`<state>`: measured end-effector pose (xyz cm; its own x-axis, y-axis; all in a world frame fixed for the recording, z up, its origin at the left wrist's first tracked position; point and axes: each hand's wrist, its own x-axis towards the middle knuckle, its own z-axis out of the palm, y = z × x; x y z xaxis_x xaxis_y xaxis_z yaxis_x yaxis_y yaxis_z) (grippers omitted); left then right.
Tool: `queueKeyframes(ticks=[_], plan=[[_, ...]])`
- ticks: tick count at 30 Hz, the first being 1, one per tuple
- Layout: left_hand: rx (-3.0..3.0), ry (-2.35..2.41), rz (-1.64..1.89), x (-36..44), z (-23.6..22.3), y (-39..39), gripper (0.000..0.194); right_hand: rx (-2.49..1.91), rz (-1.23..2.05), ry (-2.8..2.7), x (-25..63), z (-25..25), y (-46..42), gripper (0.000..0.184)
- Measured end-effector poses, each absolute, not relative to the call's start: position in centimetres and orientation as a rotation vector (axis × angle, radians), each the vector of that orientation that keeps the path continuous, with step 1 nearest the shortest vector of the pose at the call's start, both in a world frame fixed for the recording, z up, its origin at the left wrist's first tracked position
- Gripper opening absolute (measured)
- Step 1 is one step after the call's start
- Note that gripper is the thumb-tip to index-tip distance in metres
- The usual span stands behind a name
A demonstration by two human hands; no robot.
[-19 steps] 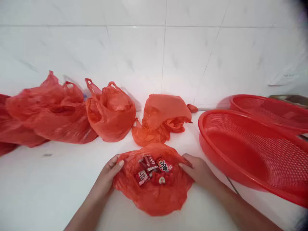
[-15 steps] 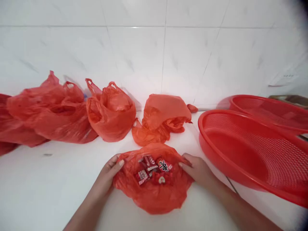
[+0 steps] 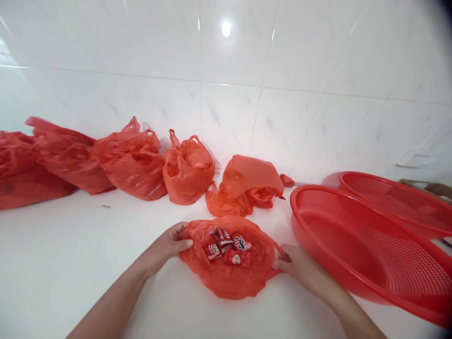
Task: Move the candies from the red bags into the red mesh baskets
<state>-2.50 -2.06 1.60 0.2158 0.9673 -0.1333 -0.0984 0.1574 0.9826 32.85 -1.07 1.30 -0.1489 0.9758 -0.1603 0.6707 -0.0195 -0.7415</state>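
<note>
A thin red plastic bag (image 3: 231,285) lies spread on the white surface in front of me, its mouth facing up. Inside it sit several small wrapped snack packets (image 3: 237,258), red and dark with printed lettering. My left hand (image 3: 175,241) pinches the bag's left edge between thumb and fingers. At the opposite side, my right hand (image 3: 287,260) grips the right edge, where a strip of the bag passes between the fingers. Some fingertips of both hands are hidden by the plastic.
Filled red bags (image 3: 189,172) line the wall on the left. Behind the held bag lies a crumpled red bag (image 3: 252,176). A large red mesh basket (image 3: 300,216) stands close to my right forearm, with another red basket (image 3: 388,181) behind it. White tiles (image 3: 141,37) form the wall.
My view has tilted up and turned left, showing more bags. My right hand has shifted its hold to a strip at the bag's right edge; the bag's mouth is wider around the packets.
</note>
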Motion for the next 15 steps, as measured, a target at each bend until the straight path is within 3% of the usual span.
queueKeyframes(ticks=[8,15], plan=[[1.416,1.140,1.581,-3.8,12.4,-2.1,0.035,-1.090,0.890,-1.395,34.4,12.8,-2.7,0.027],[1.407,1.155,1.614,-3.1,15.2,-4.8,0.030,-0.991,1.059,-1.298,33.6,13.5,-1.6,0.025]])
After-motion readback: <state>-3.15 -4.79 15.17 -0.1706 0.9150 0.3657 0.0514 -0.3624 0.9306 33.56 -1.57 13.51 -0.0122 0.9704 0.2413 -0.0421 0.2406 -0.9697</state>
